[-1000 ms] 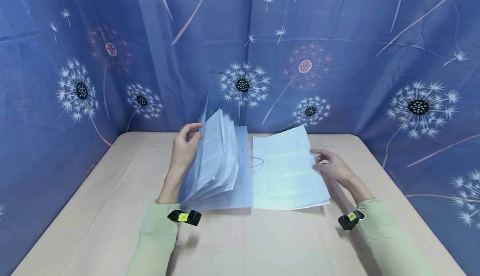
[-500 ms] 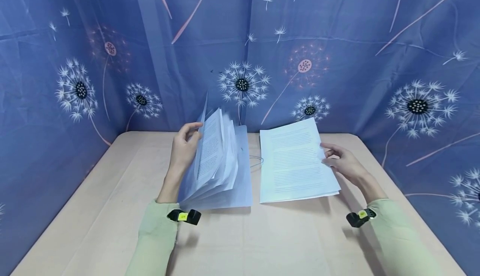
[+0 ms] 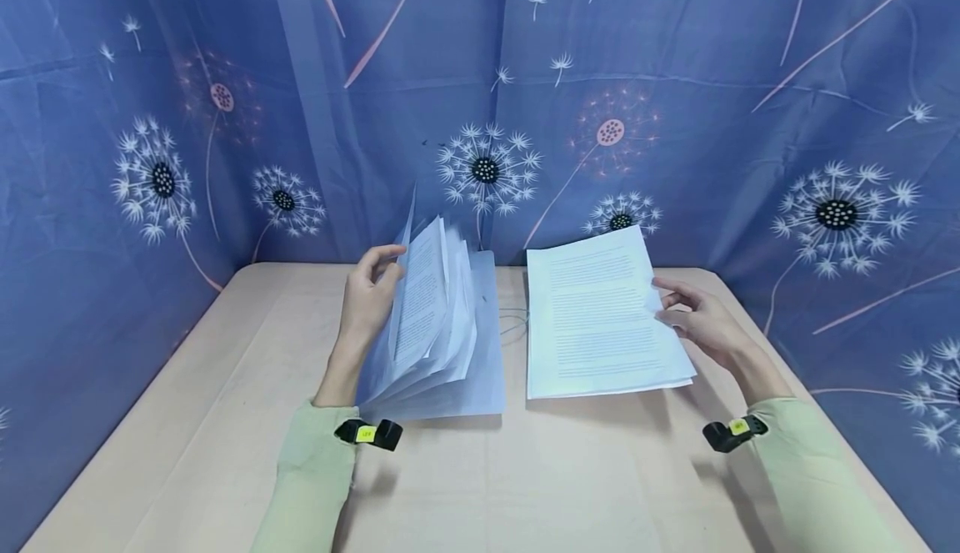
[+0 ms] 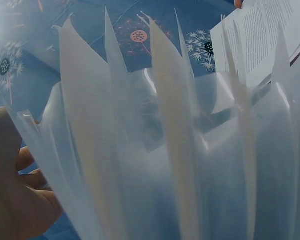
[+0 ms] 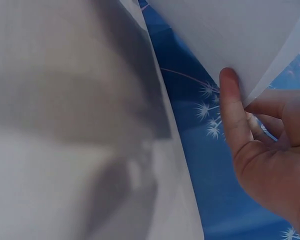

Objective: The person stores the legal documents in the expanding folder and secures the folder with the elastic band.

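Observation:
On the left side of the table stands a partly fanned-out folder point(image 3: 486, 369) with clear plastic pockets, some with printed sheets inside. My left hand point(image 3: 367, 299) holds its raised left cover and leaves between curled fingers and thumb. Clear pockets point(image 4: 140, 120) with pale sheets fill the left wrist view. To the right, a sheaf of printed papers point(image 3: 600, 328) is lifted and slightly tilted, its right edge bent where my right hand point(image 3: 701, 324) pinches it. In the right wrist view, the thumb point(image 5: 232, 100) lies against the gathered paper edge.
A thin grey loop point(image 3: 513, 311) lies between the folder and the papers, partly covered by the sheaf. Pale cloth covers the table point(image 3: 480, 486). A blue dandelion-print curtain point(image 3: 390, 119) stands right behind the table and along both sides.
My right hand has carried the sheaf of papers rightward and upward, widening the gap to the folder. The left hand and the folder have stayed in place.

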`<action>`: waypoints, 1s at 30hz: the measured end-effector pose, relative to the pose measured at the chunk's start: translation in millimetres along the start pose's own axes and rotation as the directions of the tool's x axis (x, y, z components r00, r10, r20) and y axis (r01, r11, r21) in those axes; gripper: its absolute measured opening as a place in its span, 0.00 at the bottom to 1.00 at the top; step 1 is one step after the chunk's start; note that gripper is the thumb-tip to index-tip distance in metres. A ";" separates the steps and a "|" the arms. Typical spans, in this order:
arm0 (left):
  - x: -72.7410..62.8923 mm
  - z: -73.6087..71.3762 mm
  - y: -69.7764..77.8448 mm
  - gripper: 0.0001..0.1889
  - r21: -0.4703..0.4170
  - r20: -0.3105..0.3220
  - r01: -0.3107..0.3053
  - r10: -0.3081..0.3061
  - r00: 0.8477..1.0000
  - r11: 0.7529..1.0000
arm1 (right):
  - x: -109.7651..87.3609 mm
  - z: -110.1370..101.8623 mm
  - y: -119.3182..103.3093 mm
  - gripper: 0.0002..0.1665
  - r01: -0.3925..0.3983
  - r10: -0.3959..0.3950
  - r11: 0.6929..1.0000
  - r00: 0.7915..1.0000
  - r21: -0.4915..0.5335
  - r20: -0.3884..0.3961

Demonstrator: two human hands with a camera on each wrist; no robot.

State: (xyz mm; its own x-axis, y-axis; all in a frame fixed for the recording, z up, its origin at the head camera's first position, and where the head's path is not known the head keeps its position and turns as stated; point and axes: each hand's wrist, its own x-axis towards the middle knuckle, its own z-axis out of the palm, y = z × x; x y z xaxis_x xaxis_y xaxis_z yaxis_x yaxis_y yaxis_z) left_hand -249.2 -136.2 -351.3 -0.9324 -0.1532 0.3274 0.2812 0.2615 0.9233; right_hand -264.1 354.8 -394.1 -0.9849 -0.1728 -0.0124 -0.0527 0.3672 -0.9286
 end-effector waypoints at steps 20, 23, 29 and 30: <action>0.4 0.9 -0.3 0.20 0.006 0.001 -0.002 0.002 1.000 1.000 | 1.0 -2.6 -17.9 0.38 0.101 -0.101 0.994 0.995 0.033 -0.001; 0.6 0.9 -0.2 0.19 0.004 -0.001 -0.005 0.005 1.000 1.000 | 2.0 -0.1 -22.7 0.40 0.077 -0.077 0.997 0.997 0.016 0.011; 0.2 0.4 0.7 0.19 0.002 -0.007 -0.001 0.001 1.000 1.000 | 6.1 6.9 -30.3 0.41 0.014 -0.015 0.999 0.999 0.029 0.030; 0.1 0.3 0.7 0.19 0.003 -0.005 0.001 -0.001 1.000 1.000 | 6.8 8.1 -31.4 0.41 0.011 -0.012 1.000 1.000 0.026 0.027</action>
State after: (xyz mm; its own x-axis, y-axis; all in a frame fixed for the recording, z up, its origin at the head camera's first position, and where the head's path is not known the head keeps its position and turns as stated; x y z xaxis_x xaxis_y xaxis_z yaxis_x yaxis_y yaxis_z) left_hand -249.2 -135.7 -350.7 -0.9316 -0.1582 0.3272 0.2794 0.2642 0.9231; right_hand -267.8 334.7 -368.1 -0.9794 -0.2015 -0.0116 -0.0591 0.3414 -0.9381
